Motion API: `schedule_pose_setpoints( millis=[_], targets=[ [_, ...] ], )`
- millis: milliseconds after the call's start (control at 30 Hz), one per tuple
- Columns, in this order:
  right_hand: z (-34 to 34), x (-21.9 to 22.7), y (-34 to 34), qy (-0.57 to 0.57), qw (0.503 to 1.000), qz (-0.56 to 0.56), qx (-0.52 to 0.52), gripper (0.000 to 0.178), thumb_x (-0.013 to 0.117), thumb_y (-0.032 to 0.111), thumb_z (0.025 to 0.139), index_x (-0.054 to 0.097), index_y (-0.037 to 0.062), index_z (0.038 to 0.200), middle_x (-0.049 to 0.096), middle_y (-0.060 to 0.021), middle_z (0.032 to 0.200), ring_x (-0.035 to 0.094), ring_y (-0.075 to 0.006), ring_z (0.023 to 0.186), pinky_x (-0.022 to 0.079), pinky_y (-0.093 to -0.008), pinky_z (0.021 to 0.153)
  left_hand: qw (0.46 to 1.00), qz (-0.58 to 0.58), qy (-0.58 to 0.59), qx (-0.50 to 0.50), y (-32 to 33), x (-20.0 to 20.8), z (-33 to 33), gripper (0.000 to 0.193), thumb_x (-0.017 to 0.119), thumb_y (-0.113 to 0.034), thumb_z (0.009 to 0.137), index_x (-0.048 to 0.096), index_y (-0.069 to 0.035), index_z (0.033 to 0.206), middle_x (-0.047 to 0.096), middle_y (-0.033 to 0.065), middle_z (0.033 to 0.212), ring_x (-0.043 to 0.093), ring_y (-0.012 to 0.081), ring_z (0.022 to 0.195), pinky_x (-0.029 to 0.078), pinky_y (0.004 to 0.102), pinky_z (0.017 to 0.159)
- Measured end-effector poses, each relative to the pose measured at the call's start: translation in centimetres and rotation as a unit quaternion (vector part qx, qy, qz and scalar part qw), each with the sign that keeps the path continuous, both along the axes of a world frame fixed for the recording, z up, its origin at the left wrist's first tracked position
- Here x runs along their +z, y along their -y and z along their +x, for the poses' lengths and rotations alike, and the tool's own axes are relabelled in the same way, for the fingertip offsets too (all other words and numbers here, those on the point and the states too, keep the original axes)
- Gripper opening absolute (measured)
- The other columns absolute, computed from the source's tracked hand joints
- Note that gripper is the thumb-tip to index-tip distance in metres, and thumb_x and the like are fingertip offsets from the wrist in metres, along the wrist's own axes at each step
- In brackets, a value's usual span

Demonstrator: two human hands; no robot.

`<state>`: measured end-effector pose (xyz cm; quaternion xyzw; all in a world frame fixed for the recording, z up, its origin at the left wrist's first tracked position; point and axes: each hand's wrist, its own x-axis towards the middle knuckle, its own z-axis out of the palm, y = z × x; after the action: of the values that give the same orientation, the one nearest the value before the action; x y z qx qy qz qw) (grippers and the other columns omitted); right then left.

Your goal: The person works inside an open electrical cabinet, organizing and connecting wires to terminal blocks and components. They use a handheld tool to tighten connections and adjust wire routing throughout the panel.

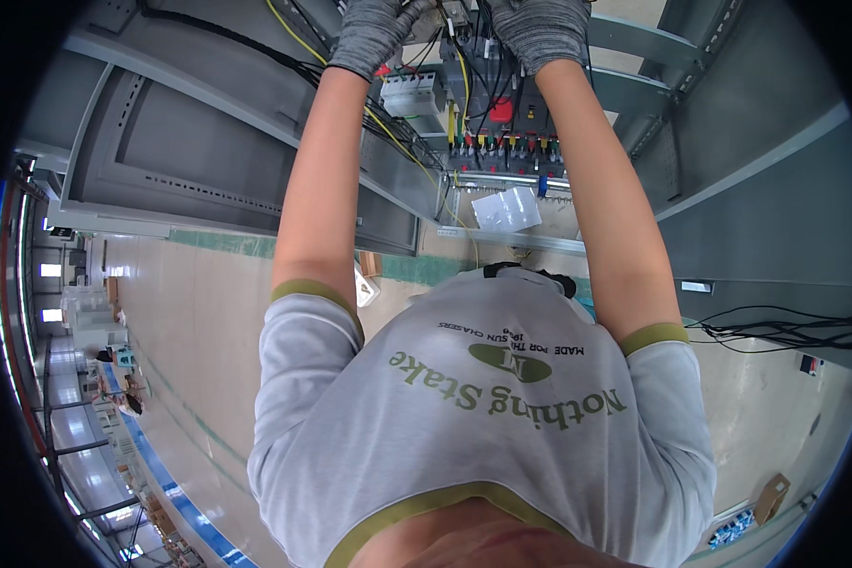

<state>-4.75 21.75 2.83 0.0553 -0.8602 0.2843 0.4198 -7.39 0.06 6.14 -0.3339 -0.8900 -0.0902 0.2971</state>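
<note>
Wires (pixel 465 74), black and yellow, lie between your gloved left hand (pixel 371 36) and right hand (pixel 546 33), close to the fingers of each. The fingertips pass beyond the upper edge of view; whether they are apart, together or clamped on a wire cannot be told. The step in hand appears to be two-handed work at the wiring. The next move would call for a sure hold that leaves neighbouring leads unsnagged. Just your side of the fingers: dark block (pixel 479 115) with red button (pixel 501 111); white module (pixel 414 97), near the left wrist. Farther from them, towards you: coloured terminals (pixel 511 145), then white sheet (pixel 506 210). Farther out, beyond either hand's outer side: grey cabinet (pixel 762 104).
</note>
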Motion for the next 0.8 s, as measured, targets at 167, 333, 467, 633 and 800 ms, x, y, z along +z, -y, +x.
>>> schedule_pose_setpoints(
  millis=[167, 333, 467, 633, 800],
  targets=[
    [0.1, 0.1, 0.3, -0.041, 0.999, 0.005, 0.001, 0.026, 0.074, 0.026, 0.068, 0.064, 0.0077, 0.084, 0.058, -0.0142, 0.1, 0.058, -0.0344, 0.091, 0.047, -0.0457, 0.081, 0.997, -0.015, -0.027, 0.069, -0.2, 0.0, 0.4, 0.023, 0.064, -0.032, 0.083, 0.07, -0.015, 0.096, 0.067, 0.0079, 0.094, 0.06, 0.0289, 0.092, 0.046, 0.0426, 0.083],
    [0.7, 0.4, 0.9, -0.075, 0.997, -0.002, -0.003, 0.019, 0.074, 0.016, 0.07, 0.062, 0.0048, 0.079, 0.061, -0.0121, 0.084, 0.06, -0.0303, 0.08, 0.047, -0.0421, 0.071, 0.996, -0.037, -0.047, 0.067, 0.5, -0.6, -0.6, 0.029, 0.063, -0.031, 0.083, 0.068, -0.015, 0.106, 0.066, 0.0078, 0.098, 0.062, 0.028, 0.084, 0.05, 0.0411, 0.074],
    [-2.2, -2.3, -0.2, -0.022, 1.0, 0.009, -0.02, 0.038, 0.077, 0.038, 0.071, 0.07, 0.0112, 0.097, 0.062, -0.0087, 0.112, 0.057, -0.0311, 0.105, 0.042, -0.05, 0.09, 0.997, 0.0, -0.066, -0.027, 1.2, -1.5, -2.3, 0.024, 0.061, -0.033, 0.087, 0.071, -0.017, 0.101, 0.065, 0.0067, 0.096, 0.06, 0.0278, 0.096, 0.047, 0.0416, 0.085],
    [-1.7, -2.0, 0.7, -0.014, 0.999, -0.015, -0.025, 0.033, 0.078, 0.031, 0.067, 0.07, 0.0094, 0.091, 0.061, -0.0094, 0.114, 0.058, -0.0314, 0.104, 0.044, -0.0467, 0.09, 0.997, 0.05, -0.058, -0.015, 1.4, -2.6, -2.8, 0.02, 0.061, -0.028, 0.086, 0.07, -0.015, 0.099, 0.063, 0.0064, 0.099, 0.059, 0.028, 0.097, 0.045, 0.0425, 0.086],
    [-1.9, -2.0, 0.8, -0.016, 0.998, -0.068, -0.006, 0.034, 0.081, 0.022, 0.063, 0.068, 0.0049, 0.089, 0.063, -0.0119, 0.106, 0.062, -0.0297, 0.091, 0.05, -0.0406, 0.082, 0.993, 0.111, 0.022, -0.025, 0.7, -1.7, -1.3, 0.019, 0.065, -0.025, 0.084, 0.071, -0.015, 0.098, 0.064, 0.0064, 0.099, 0.059, 0.0266, 0.098, 0.045, 0.0408, 0.088]
  ],
)
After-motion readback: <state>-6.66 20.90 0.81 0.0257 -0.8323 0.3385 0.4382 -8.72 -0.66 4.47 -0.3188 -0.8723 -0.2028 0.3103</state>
